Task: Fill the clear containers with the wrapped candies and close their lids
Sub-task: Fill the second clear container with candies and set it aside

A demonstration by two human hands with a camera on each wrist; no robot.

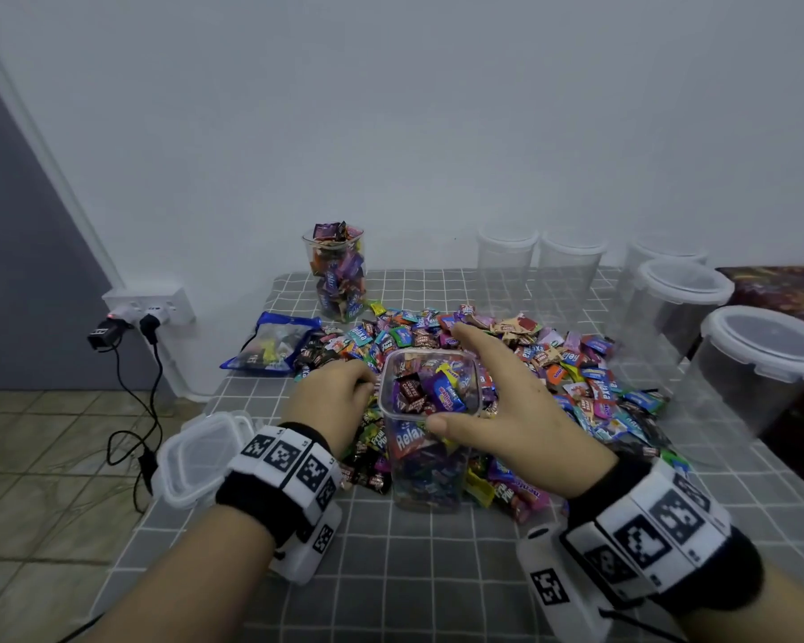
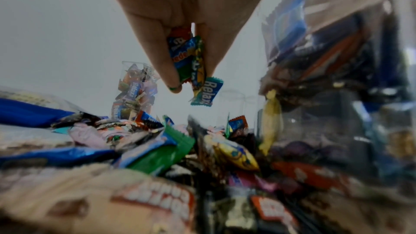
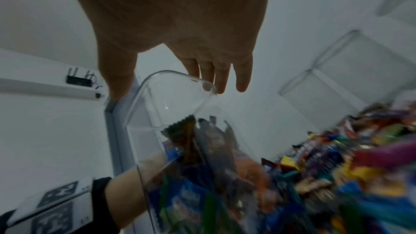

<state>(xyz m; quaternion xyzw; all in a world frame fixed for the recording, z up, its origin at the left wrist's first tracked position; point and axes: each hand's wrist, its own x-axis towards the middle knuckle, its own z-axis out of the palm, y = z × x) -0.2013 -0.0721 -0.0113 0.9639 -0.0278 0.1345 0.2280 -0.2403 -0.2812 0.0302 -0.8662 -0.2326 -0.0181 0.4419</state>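
A clear container (image 1: 430,438), filled almost to its rim with wrapped candies, stands on the checked tablecloth (image 1: 437,573). My right hand (image 1: 488,387) holds it at the rim, thumb on the near wall and fingers along the far right side; the right wrist view shows that rim (image 3: 171,76) under the hand (image 3: 166,42). My left hand (image 1: 367,382) is just left of the container and pinches several candies (image 2: 191,56) between thumb and fingers (image 2: 171,70). A wide pile of loose candies (image 1: 576,364) surrounds the container.
A second container, heaped with candies (image 1: 337,271), stands at the back. Empty clear containers (image 1: 507,266) line the wall; lidded ones (image 1: 762,359) stand at the right. Loose lids (image 1: 200,457) lie at the table's left edge, beside a blue bag (image 1: 270,345). Plugs and cables (image 1: 149,317) hang left.
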